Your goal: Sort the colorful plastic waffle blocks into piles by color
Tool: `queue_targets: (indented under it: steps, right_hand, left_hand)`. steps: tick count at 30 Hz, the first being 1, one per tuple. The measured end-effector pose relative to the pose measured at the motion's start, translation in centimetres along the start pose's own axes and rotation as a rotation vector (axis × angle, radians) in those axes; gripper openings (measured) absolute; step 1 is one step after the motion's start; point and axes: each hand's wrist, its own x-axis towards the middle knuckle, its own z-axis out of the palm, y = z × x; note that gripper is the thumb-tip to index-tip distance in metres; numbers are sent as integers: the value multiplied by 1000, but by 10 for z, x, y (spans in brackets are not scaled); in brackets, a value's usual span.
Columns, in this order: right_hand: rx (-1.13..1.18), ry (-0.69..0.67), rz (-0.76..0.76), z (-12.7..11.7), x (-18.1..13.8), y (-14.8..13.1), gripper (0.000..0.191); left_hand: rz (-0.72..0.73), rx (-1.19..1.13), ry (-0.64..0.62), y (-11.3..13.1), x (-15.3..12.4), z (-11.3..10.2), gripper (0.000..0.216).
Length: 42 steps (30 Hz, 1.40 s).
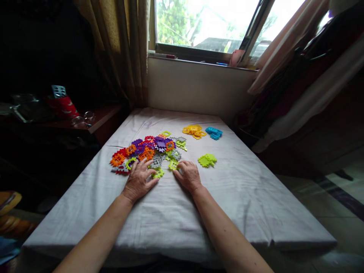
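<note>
A mixed pile of toothed plastic building pieces (pixel 147 153) lies on the cloth, in purple, orange, red, grey and lime green. My left hand (pixel 138 180) rests at the pile's near edge, fingers apart, with its fingertips over the pieces. Close to its fingers is a lime green piece (pixel 158 173). At the pile's right edge, my right hand (pixel 188 175) has its fingers curled and its fingertips closed on the edge of a lime green window-shaped piece (pixel 173 165). Right of that hand lies a small lime green heap (pixel 207 160).
Farther back on the covered table (pixel 241 197) are a yellow heap (pixel 194 131) and a blue heap (pixel 214 132). A dark side table at left holds a red container (pixel 63 107) and glasses (pixel 83 119). Hanging clothes (pixel 307 91) crowd the right side.
</note>
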Motion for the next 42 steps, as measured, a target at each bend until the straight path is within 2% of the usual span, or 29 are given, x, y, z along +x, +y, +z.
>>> queue_targets:
  steps: [4, 7, 10, 14, 16, 18, 25, 28, 31, 34, 36, 39, 42]
  right_hand:
    - [35, 56, -49, 2, -4, 2, 16]
    - [56, 167, -22, 2, -6, 9, 20]
    - [10, 279, 153, -7, -7, 28, 23]
    - [-83, 365, 546, -28, -12, 62, 30]
    - [-106, 372, 692, -37, -16, 76, 32]
    - [-115, 362, 770, -41, -19, 84, 34]
    - [-141, 277, 850, -39, -22, 84, 39]
    - [-149, 282, 847, -38, -21, 86, 40]
    - [-147, 387, 764, -34, -19, 84, 36]
    - [-74, 467, 500, -25, -15, 68, 24]
    - [24, 392, 234, -16, -13, 48, 18]
    - [155, 158, -116, -5, -12, 14, 20]
    - [181, -15, -269, -1, -12, -10, 39]
  left_hand:
    - [2, -17, -20, -1, 0, 1, 21]
    - [-5, -34, -29, -2, 0, 2, 22]
    - [-9, -41, -34, -3, 0, 3, 21]
    - [-8, -37, -21, -4, 0, 4, 20]
    - [-4, -38, -19, -3, 0, 4, 21]
    - [-2, -41, -28, -3, 0, 3, 23]
    - [-24, -49, -67, -2, 1, 2, 21]
    - [-18, -73, -70, -3, 1, 1, 21]
    - [18, -107, -93, -4, 1, 1, 21]
    - [77, -135, -139, -5, 1, 0, 23]
    - [108, -140, -158, -5, 1, 0, 25]
    - [113, -132, -163, -3, 2, -2, 29]
    - [98, -120, -145, -1, 2, -2, 34]
